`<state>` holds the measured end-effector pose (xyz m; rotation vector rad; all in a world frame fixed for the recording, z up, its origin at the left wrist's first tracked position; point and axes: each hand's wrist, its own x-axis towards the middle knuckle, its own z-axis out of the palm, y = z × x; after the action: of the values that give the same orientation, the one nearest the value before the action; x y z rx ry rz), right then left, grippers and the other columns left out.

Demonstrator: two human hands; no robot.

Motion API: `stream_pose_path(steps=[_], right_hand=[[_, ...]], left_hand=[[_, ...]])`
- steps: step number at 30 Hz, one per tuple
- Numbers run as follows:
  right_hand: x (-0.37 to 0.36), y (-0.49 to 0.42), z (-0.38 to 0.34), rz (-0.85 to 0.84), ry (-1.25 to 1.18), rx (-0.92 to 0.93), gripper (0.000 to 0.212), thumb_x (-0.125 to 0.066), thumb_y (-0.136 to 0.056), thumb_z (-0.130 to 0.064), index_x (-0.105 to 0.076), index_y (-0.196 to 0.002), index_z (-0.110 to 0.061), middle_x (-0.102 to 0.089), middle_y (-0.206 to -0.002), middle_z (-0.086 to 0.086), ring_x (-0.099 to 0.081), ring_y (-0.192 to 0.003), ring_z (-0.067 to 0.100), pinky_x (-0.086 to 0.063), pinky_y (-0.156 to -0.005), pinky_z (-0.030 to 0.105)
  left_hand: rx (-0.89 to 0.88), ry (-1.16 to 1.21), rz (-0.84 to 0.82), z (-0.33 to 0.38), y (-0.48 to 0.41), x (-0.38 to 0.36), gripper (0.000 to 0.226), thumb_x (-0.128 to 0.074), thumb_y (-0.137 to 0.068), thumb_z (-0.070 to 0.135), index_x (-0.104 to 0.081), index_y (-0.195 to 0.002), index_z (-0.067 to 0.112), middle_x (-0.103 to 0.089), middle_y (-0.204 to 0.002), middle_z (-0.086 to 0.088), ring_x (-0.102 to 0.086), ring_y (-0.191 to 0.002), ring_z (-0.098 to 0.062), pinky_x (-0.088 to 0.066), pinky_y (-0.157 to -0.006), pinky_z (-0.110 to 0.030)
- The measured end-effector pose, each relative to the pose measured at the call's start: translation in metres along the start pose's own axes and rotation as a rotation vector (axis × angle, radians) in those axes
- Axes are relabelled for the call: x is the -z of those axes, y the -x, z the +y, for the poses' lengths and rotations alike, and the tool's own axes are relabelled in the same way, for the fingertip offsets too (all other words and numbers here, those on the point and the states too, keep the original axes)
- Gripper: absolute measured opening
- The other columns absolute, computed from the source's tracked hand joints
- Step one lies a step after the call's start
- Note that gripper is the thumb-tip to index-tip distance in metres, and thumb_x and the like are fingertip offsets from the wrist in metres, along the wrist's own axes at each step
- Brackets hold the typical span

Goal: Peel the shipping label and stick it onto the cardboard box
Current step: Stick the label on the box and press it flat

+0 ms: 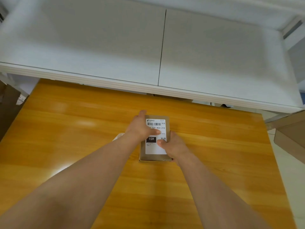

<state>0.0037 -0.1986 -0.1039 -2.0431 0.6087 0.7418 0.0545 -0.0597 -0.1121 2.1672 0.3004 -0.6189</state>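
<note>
A small cardboard box (pixel 155 157) lies flat near the middle of a yellow wooden table (pixel 82 129), long side running away from the person. A white label (pixel 155 148) covers most of its top face, showing a barcode, the code ending 159-A03-210, a black block marked 15H and a small QR square. The left hand (pixel 140 128) rests on the box's left side, palm down, fingers spread along the far left edge and the thumb laid across the label's middle. The right hand (pixel 173 146) holds the box's near right side, thumb tip pressed on the label just below the QR square; its other fingers wrap round the right edge and are hidden, so how they sit cannot be told. A pale scrap, possibly backing paper (pixel 118 136), peeks out beside the left wrist, too covered to be sure. Beyond the table stands a white desk (pixel 99 47) with a dark seam down its top, and brown cartons (pixel 290 134) sit at the right edge of view
</note>
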Motion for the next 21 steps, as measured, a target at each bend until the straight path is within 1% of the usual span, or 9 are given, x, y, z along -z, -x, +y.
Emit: stream_pose_path(steps=[3, 7, 9, 11, 14, 16, 18, 19, 21], right_hand=[[0.0, -0.003, 0.002, -0.005, -0.012, 0.003, 0.04, -0.065, -0.093, -0.025, -0.052, -0.131, -0.02, -0.068, -0.121, 0.004, -0.064, -0.103, 0.024, -0.053, -0.08, 0.037], [0.001, -0.007, 0.004, -0.012, -0.033, -0.028, 0.043, -0.069, -0.09, -0.026, -0.051, -0.128, -0.02, -0.067, -0.122, 0.003, -0.064, -0.106, 0.025, -0.055, -0.083, 0.04], [0.003, -0.009, 0.004, -0.026, -0.054, -0.06, 0.048, -0.072, -0.087, -0.027, -0.049, -0.129, -0.022, -0.067, -0.122, 0.002, -0.065, -0.106, 0.026, -0.057, -0.086, 0.045], [0.008, -0.009, 0.002, -0.062, -0.065, -0.115, 0.058, -0.075, -0.084, -0.029, -0.045, -0.133, -0.023, -0.067, -0.122, 0.003, -0.065, -0.105, 0.027, -0.058, -0.081, 0.047], [0.018, -0.011, -0.006, -0.111, -0.055, -0.151, 0.093, -0.082, -0.078, -0.028, -0.023, -0.151, -0.027, -0.06, -0.134, 0.006, -0.061, -0.112, 0.031, -0.054, -0.076, 0.045], [0.023, -0.015, -0.015, -0.097, -0.072, -0.06, 0.111, -0.085, -0.075, -0.022, -0.01, -0.156, -0.03, -0.053, -0.143, 0.004, -0.056, -0.116, 0.026, -0.051, -0.072, 0.036], [0.026, -0.02, -0.025, -0.103, -0.079, 0.049, 0.119, -0.086, -0.073, -0.012, -0.004, -0.157, -0.033, -0.051, -0.141, -0.002, -0.059, -0.108, 0.021, -0.052, -0.067, 0.029], [0.027, -0.024, -0.03, -0.119, -0.061, 0.086, 0.122, -0.086, -0.071, -0.008, -0.003, -0.156, -0.035, -0.051, -0.139, -0.003, -0.062, -0.106, 0.02, -0.054, -0.068, 0.029], [0.025, -0.03, -0.037, -0.148, 0.024, 0.139, 0.124, -0.087, -0.069, -0.005, -0.003, -0.155, -0.037, -0.056, -0.138, 0.004, -0.068, -0.101, 0.023, -0.058, -0.071, 0.032]], left_hand=[[0.007, 0.007, 0.027, 0.003, -0.002, 0.001, 0.077, -0.09, -0.066, 0.032, -0.046, -0.128, 0.02, -0.07, -0.109, -0.003, -0.071, -0.091, -0.024, -0.06, -0.079, -0.044], [0.054, 0.082, 0.098, 0.005, -0.008, 0.003, 0.048, -0.082, -0.077, 0.03, -0.056, -0.116, 0.021, -0.071, -0.105, -0.003, -0.071, -0.089, -0.024, -0.061, -0.078, -0.043], [0.056, 0.092, 0.114, 0.006, -0.01, 0.004, 0.041, -0.079, -0.08, 0.031, -0.058, -0.114, 0.022, -0.07, -0.105, -0.002, -0.07, -0.092, -0.024, -0.06, -0.08, -0.044], [0.048, 0.101, 0.125, 0.004, -0.013, 0.003, 0.033, -0.076, -0.082, 0.032, -0.059, -0.109, 0.024, -0.071, -0.107, -0.003, -0.069, -0.094, -0.025, -0.059, -0.083, -0.044], [0.048, 0.11, 0.127, 0.003, -0.014, 0.004, 0.029, -0.076, -0.082, 0.032, -0.059, -0.105, 0.025, -0.071, -0.108, -0.003, -0.069, -0.095, -0.026, -0.058, -0.084, -0.044], [0.051, 0.108, 0.127, 0.004, -0.014, 0.004, 0.031, -0.076, -0.082, 0.032, -0.061, -0.107, 0.024, -0.07, -0.107, -0.002, -0.068, -0.094, -0.025, -0.058, -0.084, -0.044], [0.05, 0.102, 0.126, 0.005, -0.015, 0.004, 0.033, -0.077, -0.082, 0.032, -0.061, -0.11, 0.023, -0.068, -0.105, -0.001, -0.068, -0.094, -0.024, -0.058, -0.083, -0.043], [0.051, 0.106, 0.124, 0.005, -0.016, 0.004, 0.033, -0.077, -0.082, 0.031, -0.061, -0.11, 0.023, -0.068, -0.104, 0.0, -0.068, -0.093, -0.024, -0.059, -0.082, -0.043], [0.055, 0.132, 0.116, 0.006, -0.015, 0.005, 0.032, -0.077, -0.082, 0.03, -0.06, -0.108, 0.024, -0.069, -0.102, -0.001, -0.069, -0.09, -0.024, -0.059, -0.081, -0.043]])
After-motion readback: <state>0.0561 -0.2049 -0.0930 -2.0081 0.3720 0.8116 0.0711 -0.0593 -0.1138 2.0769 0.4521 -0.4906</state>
